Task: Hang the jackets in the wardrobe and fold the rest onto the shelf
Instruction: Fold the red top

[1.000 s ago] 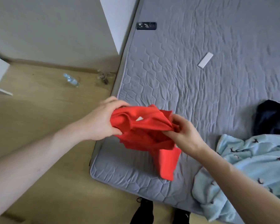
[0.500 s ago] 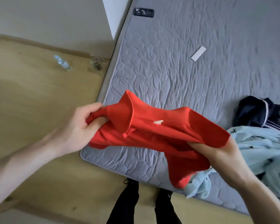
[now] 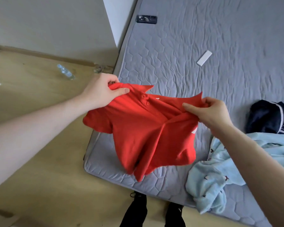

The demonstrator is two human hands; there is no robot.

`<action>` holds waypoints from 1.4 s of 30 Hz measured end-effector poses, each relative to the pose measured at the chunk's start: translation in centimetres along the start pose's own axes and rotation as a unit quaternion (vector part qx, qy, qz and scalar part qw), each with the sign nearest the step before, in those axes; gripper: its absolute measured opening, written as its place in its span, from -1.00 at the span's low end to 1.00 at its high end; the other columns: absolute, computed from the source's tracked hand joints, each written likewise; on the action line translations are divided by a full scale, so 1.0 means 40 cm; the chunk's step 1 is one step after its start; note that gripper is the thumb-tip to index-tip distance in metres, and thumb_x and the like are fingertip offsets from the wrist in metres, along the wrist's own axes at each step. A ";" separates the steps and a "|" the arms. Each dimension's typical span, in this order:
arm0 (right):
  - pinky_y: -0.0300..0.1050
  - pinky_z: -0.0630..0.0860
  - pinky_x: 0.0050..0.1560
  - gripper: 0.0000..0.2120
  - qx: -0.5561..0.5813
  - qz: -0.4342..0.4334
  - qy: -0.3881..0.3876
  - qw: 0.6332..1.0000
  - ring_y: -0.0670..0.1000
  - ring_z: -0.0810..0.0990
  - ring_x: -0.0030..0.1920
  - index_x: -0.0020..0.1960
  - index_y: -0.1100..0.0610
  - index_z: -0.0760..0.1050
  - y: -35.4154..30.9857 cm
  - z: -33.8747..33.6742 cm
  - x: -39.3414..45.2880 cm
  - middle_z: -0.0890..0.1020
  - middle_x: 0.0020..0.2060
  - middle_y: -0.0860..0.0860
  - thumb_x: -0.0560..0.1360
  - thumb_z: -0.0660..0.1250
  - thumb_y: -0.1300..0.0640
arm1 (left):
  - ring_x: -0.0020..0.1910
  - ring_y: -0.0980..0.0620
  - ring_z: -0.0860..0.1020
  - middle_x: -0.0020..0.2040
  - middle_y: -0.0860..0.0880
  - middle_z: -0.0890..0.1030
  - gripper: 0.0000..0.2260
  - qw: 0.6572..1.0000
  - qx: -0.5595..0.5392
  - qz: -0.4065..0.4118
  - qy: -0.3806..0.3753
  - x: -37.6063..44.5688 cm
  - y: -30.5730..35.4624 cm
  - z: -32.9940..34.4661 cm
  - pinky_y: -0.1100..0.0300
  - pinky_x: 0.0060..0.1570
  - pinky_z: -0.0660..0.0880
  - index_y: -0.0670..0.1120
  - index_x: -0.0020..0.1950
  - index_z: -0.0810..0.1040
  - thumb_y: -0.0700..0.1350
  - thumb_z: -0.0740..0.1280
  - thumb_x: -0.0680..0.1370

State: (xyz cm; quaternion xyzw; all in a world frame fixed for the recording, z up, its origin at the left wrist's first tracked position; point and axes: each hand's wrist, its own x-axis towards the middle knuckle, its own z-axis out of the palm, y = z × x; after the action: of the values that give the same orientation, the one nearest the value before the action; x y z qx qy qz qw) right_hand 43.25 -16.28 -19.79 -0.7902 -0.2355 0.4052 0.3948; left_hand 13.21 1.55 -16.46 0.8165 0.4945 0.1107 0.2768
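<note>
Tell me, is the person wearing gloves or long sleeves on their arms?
No gloves and no long sleeves. The left hand and the right hand are bare, and both forearms are bare as far as the picture shows. No rings, watch or bracelets can be seen. The thumbnails look short and unpainted. Any sleeves higher up are out of view.

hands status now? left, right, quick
Left hand: closed, pinching the red polo shirt at one shoulder.
Right hand: closed, pinching the shirt's other shoulder.
</note>
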 end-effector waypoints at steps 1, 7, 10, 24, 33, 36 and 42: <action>-0.03 0.64 -0.15 -0.57 0.012 -0.006 0.016 1.000 -0.04 0.68 -0.29 -0.16 0.11 0.57 0.010 0.022 0.049 0.69 -0.17 0.02 0.23 0.73 -0.06 | -0.39 0.08 0.42 -0.36 0.02 0.50 -0.68 1.000 -0.007 -0.012 0.014 0.045 -0.022 0.027 0.32 -0.36 0.32 -0.08 -0.15 0.61 0.17 0.53 0.48; 0.00 0.56 0.22 -0.40 -0.119 0.007 0.042 0.992 0.07 0.66 0.10 0.34 0.10 0.51 0.202 0.102 0.176 0.63 0.24 0.01 0.37 0.63 0.05 | 0.34 -0.20 0.46 0.27 -0.18 0.53 -0.63 0.982 0.121 -0.141 -0.038 0.127 -0.184 0.275 0.00 0.36 0.39 -0.09 0.25 0.55 -0.02 0.51 0.50; -0.11 0.45 0.21 -0.45 -0.189 0.079 -0.008 0.979 0.13 0.61 0.21 0.35 0.16 0.52 0.406 0.114 0.117 0.64 0.25 0.11 0.41 0.59 0.12 | 0.25 -0.17 0.52 0.21 -0.12 0.51 -0.71 0.975 0.124 -0.126 -0.131 0.011 -0.231 0.435 0.01 0.29 0.45 -0.05 0.16 0.59 -0.04 0.50 0.48; -0.05 0.47 0.17 -0.65 -0.515 0.285 -0.257 0.767 0.15 0.59 0.31 0.28 0.02 0.54 0.980 0.037 -0.071 0.63 0.28 0.07 0.56 0.24 -0.07 | 0.30 -0.10 0.57 0.35 -0.12 0.58 -0.38 0.854 -0.029 -0.426 -0.298 -0.360 -0.427 0.907 0.14 0.25 0.40 -0.12 0.45 0.40 0.01 0.54 0.48; 0.05 0.54 0.30 -0.36 -0.074 0.302 -0.111 0.944 0.09 0.64 0.16 0.39 0.16 0.44 0.872 0.397 0.181 0.65 0.13 0.04 0.46 0.55 -0.13 | 0.17 -0.09 0.65 0.15 -0.06 0.70 -0.79 0.835 -0.149 -0.500 -0.174 -0.304 -0.459 0.991 0.14 0.14 0.50 -0.06 0.12 0.66 -0.05 0.52 0.52; -0.01 0.61 0.16 -0.62 -0.021 0.296 -0.093 0.951 0.09 0.66 0.03 0.19 0.18 0.54 0.879 0.449 0.198 0.67 0.04 0.08 0.49 0.55 0.03 | 0.08 -0.03 0.67 0.08 -0.07 0.73 -0.95 0.803 -0.261 -0.520 -0.133 -0.322 -0.454 0.995 0.08 0.17 0.55 0.01 -0.07 0.67 -0.13 0.49 0.55; 0.11 0.61 0.11 -0.89 0.080 0.302 0.008 0.950 0.09 0.64 -0.08 0.03 0.12 0.52 0.909 0.325 0.138 0.66 -0.09 0.08 0.66 0.33 0.08 | 0.19 -0.19 0.63 0.13 -0.18 0.68 -0.75 0.828 -0.204 -0.520 -0.047 -0.385 -0.453 0.929 0.00 0.20 0.51 -0.18 0.23 0.63 -0.05 0.37 0.65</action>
State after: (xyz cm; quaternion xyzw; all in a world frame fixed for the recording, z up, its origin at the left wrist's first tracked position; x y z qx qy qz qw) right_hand 37.51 -27.82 -56.60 -0.7934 0.0508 0.5164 0.3183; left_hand 9.09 -18.06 -55.76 0.3679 0.7986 0.0099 0.4763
